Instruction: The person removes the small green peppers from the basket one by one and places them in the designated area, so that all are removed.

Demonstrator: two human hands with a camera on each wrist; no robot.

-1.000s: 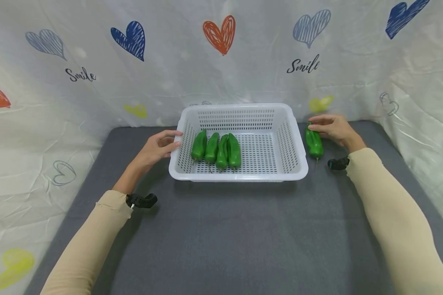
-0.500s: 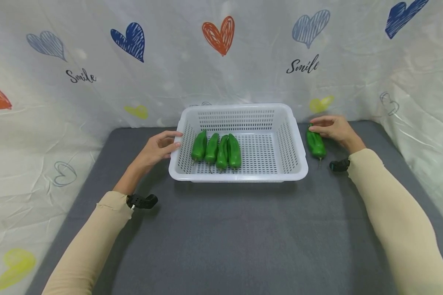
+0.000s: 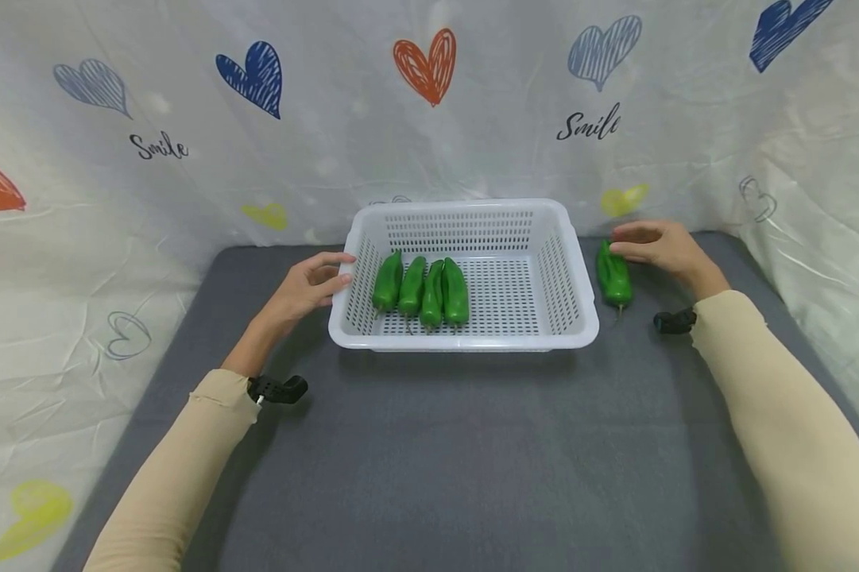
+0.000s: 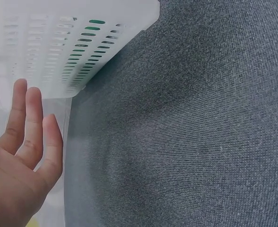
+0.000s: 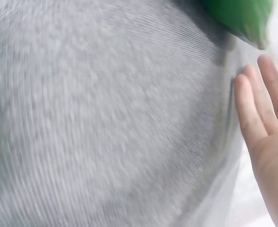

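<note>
In the head view, my left hand (image 3: 306,287) is at the left rim of a white perforated plastic basket (image 3: 465,343), its thumb and index fingertips on the rim. The left wrist view shows its other fingers (image 4: 34,118) loosely extended beside the slotted wall. Several green peppers (image 3: 431,295) lie side by side in the basket's left half. To the right of the basket, another green pepper (image 3: 615,278) lies on the grey cloth. My right hand (image 3: 659,246) is just beyond its narrow end, with straight, spread fingers in the right wrist view.
A grey cloth (image 3: 429,445) covers the table under the basket. Behind it hangs a white curtain (image 3: 343,143) printed with hearts and words. Dark bands with small cameras sit on both wrists.
My right hand pinched the lone pepper's narrow end and shifted it slightly right. It has now let go and drawn off to the right. The left hand and basket stay put.
</note>
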